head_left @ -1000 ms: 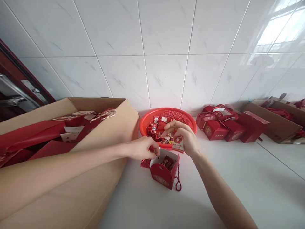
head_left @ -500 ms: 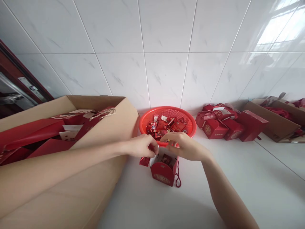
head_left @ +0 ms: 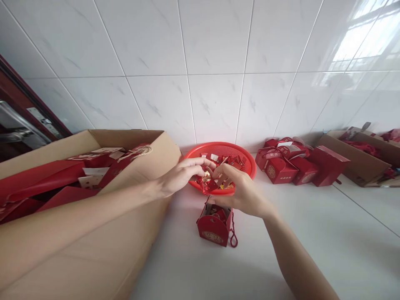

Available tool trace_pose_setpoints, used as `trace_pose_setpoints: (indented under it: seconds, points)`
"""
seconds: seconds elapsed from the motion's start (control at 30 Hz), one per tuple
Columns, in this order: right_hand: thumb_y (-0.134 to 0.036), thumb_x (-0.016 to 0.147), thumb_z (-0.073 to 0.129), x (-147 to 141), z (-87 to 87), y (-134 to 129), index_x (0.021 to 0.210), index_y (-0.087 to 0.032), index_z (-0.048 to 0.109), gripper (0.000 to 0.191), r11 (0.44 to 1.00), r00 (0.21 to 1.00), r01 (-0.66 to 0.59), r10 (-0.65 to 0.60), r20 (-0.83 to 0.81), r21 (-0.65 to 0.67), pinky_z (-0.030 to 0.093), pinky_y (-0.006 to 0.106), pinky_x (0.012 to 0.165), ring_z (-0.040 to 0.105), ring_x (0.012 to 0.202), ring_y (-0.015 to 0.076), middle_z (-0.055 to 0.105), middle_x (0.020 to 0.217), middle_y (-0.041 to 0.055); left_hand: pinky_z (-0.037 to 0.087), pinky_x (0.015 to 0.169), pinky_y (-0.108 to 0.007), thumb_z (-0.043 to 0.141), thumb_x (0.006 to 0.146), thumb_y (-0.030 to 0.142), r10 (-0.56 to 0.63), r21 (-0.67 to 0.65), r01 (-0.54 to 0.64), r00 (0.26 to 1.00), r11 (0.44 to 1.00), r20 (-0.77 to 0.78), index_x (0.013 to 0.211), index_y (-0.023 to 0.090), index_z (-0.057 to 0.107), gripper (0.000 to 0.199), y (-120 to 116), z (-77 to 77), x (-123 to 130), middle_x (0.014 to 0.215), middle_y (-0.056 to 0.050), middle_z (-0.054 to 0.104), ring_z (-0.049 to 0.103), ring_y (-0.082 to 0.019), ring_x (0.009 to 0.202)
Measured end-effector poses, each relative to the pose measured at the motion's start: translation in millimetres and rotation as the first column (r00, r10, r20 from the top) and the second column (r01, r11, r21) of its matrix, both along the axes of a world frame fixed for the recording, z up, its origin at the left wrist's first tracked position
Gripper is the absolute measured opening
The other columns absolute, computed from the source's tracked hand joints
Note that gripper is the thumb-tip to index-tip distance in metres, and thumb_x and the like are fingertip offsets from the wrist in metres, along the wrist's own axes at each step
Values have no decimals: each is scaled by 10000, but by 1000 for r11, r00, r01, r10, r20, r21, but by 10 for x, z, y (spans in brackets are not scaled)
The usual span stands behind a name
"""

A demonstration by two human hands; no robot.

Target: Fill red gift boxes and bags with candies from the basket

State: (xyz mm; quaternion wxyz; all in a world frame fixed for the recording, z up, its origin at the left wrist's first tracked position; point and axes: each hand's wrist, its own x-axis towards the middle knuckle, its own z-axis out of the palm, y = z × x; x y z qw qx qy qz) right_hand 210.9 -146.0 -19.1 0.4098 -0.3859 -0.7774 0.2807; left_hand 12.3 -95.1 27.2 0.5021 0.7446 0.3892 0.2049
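Over the near rim of a red plastic basket (head_left: 246,155), my left hand (head_left: 184,173) has its fingers closed on a shiny red wrapped candy (head_left: 206,183). My right hand (head_left: 239,187) is beside it, its fingers bent above the small red box; its fingertips are partly hidden, so I cannot tell whether they hold anything. The small red box (head_left: 213,230) stands on the white surface in front of the basket, its top open and red packets inside. A dark red cord loop (head_left: 233,237) hangs at its right side. Several wrapped sweets lie in the basket.
A large cardboard box (head_left: 146,233) with red packages fills the left. Several small closed red boxes (head_left: 281,170) stand right of the basket, with a cardboard box (head_left: 359,162) of red items beyond. A tiled wall (head_left: 215,104) rises behind.
My left hand has moved up from the small box's edge to the basket rim, where a shiny red candy now shows. The red packet left of the small box is no longer visible there.
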Motion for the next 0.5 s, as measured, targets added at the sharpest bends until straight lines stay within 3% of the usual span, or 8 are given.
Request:
trace_pose_setpoints:
  seconds: [0.07,0.2,0.27,0.4,0.5]
  points:
    - [-353,744,810,-24,-10,4,921,-236,543,341,998,998,58,-59,9,14,492,315,698,603,840,197,644,981,44,472,922,-347,504,809,256,-3,33,2,999,999,39,1098,189,641,326,-2,-22,-5,1120,-46,663,608,-206,1017]
    - [-422,774,772,-36,-47,51,923,-224,514,358,987,973,133,-148,-179,-94,490,294,618,575,691,145,626,942,27,473,973,-362,588,852,260,-39,103,25,990,994,138,1206,202,588,359,-28,-59,0,1198,-63,628,582,-211,1126]
    - [-431,786,755,-30,-61,79,888,-208,543,324,980,957,120,-157,-242,-161,497,297,608,589,670,147,629,883,24,492,962,-366,628,850,279,-24,113,5,984,994,174,1233,197,562,397,-49,-61,7,1204,-73,614,579,-215,1138]
    - [-416,814,730,-6,-61,120,751,-190,556,292,976,914,-19,-70,-400,-215,537,318,648,625,697,169,635,763,24,516,921,-352,665,830,272,-18,100,0,983,995,181,1249,202,521,450,-60,-59,14,1118,-56,624,616,-191,1052]
    - [-381,815,735,57,-35,127,730,-195,531,289,985,874,38,-115,-471,-171,545,314,654,615,697,162,633,748,17,520,907,-352,688,805,318,24,113,-34,996,993,86,1215,210,523,455,-31,-90,4,1135,-58,614,629,-205,1057]
